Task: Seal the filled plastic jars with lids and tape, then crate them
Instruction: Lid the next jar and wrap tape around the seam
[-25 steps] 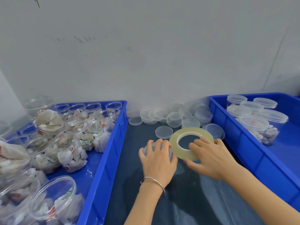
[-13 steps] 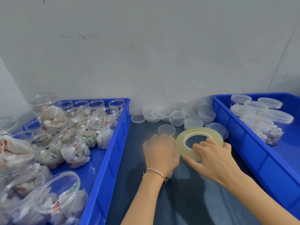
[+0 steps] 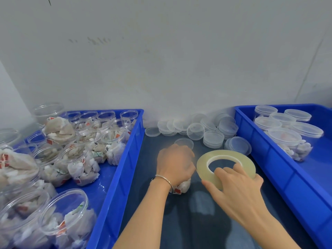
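The left hand (image 3: 175,163) lies palm-down over a filled plastic jar (image 3: 183,186) on the table (image 3: 194,212), its fingers curled down round the top of the jar so that only the jar's lower part, with white sachets and a red tag inside, shows below the wrist. A thin silver bangle (image 3: 164,178) circles that wrist. The hand is blurred, and whether a lid already sits beneath it cannot be told.

The right hand (image 3: 235,189) grips a large roll of clear tape (image 3: 225,165) just to the right of the jar: the thumb lies along the near outer edge, and the index finger hooks over the roll into its central hole. The roll is tilted, its far rim raised, and its left edge is close beside the left hand's knuckles.

Behind both hands, against the wall, a loose heap of clear lids (image 3: 197,129) lies on the table, one single lid (image 3: 184,141) just beyond the left hand. A blue crate (image 3: 124,166) on the left holds many open, filled jars (image 3: 79,159). Another blue crate (image 3: 269,159) on the right holds a few lidded jars (image 3: 287,139). Both crates flank the working space closely.
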